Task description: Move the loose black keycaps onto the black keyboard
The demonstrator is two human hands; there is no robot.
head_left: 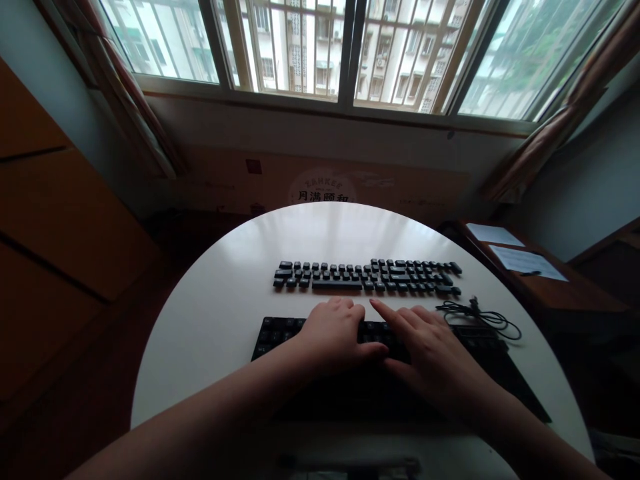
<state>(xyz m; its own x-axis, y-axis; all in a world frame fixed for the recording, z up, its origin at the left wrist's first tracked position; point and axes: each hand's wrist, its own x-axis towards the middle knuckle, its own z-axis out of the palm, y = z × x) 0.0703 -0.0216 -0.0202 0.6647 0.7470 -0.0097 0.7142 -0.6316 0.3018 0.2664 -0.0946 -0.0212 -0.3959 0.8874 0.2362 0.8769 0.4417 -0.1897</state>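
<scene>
Nearest, at the bottom center: dark object (350, 463), too blurred to identify. Directly above, center to right: black keyboard (375, 330), lying flat on the round white counter (195, 347), largely covered by both hands and in deep shadow. Over the left-center keys: left hand (333, 333), fingers curled and close together, thumb extended rightward; grip on any small part beneath, cannot tell. Just to the right: right hand (425, 333), digits spread apart, index finger directed toward upper left. Beside the right hand, right of center: coiled black cable (480, 317). Beyond the hands, at center: loose black keycaps (337, 285), arranged in rows. Farther, at right: paper sheets (527, 261) on a brown wooden surface (580, 287). At left of frame: orange-brown cabinet (45, 233). Behind the counter, at upper center: printed cardboard panel (415, 177). Farthest, across the top: barred window (345, 60) between gathered curtains (120, 87), with pale building facade (305, 40) outside.
</scene>
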